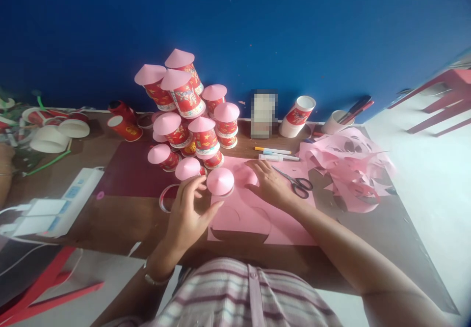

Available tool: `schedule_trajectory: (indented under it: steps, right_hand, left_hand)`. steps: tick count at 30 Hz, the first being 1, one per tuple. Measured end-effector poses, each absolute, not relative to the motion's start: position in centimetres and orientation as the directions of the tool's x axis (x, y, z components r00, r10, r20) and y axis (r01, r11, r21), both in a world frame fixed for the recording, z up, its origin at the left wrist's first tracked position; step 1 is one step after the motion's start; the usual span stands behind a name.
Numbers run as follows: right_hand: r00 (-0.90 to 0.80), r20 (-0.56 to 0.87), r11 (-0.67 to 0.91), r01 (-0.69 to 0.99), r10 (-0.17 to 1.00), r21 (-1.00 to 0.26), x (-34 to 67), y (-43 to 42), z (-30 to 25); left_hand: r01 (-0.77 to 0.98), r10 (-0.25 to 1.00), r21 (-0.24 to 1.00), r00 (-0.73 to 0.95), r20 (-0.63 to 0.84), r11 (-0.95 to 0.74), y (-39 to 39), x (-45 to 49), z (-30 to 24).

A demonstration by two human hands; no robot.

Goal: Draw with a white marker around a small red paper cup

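My left hand (pixel 187 214) hovers over the table with its fingers apart, fingertips close to a pink paper cone (pixel 220 180) that sits on a cup, and holds nothing. My right hand (pixel 268 182) lies flat and spread on a pink paper sheet (pixel 253 216) with round cut-outs, just right of the cone. Behind them stands a stack of red patterned cups with pink cone lids (pixel 184 111). Black-handled scissors (pixel 299 184) lie right beside my right hand.
Two markers (pixel 274 153) lie behind my right hand. Pink paper scraps (pixel 346 162) pile up at the right. A cup with pens (pixel 336 121) and a red-and-white cup (pixel 298 116) stand by the blue wall. A white power strip (pixel 69 197) and loose cups (pixel 123 126) are at the left.
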State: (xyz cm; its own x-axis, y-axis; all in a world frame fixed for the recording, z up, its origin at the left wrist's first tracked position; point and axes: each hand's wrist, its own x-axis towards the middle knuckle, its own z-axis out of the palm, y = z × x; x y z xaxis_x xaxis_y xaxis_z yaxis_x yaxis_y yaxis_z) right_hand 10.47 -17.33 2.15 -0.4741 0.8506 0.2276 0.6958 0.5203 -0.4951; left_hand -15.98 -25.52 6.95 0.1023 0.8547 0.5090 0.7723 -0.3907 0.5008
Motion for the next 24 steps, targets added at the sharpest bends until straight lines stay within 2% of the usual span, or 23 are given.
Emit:
schedule_trajectory:
  steps: [4, 6, 9, 12, 16, 24]
  right_hand:
    - [-0.467, 0.330, 0.569, 0.720, 0.821, -0.397, 10.0, -18.7, 2.4]
    - [-0.492, 0.273, 0.562, 0.747, 0.827, -0.355, 9.6, -19.7, 2.8]
    - [-0.566, 0.067, 0.552, 0.761, 0.821, -0.341, 8.4, -20.8, 3.2]
    - [-0.563, -0.111, 0.512, 0.804, 0.819, -0.302, 6.6, -20.9, 3.7]
    - [-0.553, -0.129, 0.498, 0.812, 0.823, -0.303, 4.8, -19.7, 4.4]
    - [-0.564, -0.147, 0.503, 0.806, 0.812, -0.311, 3.4, -18.0, 5.2]
  left_hand:
    - [0.779, 0.877, 0.538, 0.032, 0.479, -0.322, -26.9, -16.4, 5.4]
    - [0.814, 0.907, 0.506, 0.056, 0.418, -0.284, -27.4, -16.6, 4.6]
    - [0.836, 0.935, 0.456, 0.171, 0.311, -0.305, -27.5, -16.7, 3.6]
    - [0.880, 0.951, 0.389, 0.184, 0.250, -0.273, -26.5, -16.5, 2.9]
    - [0.918, 0.969, 0.348, 0.121, 0.215, -0.192, -24.9, -16.6, 2.6]
    - [0.928, 0.977, 0.343, 0.084, 0.196, -0.148, -24.2, -17.5, 2.1]
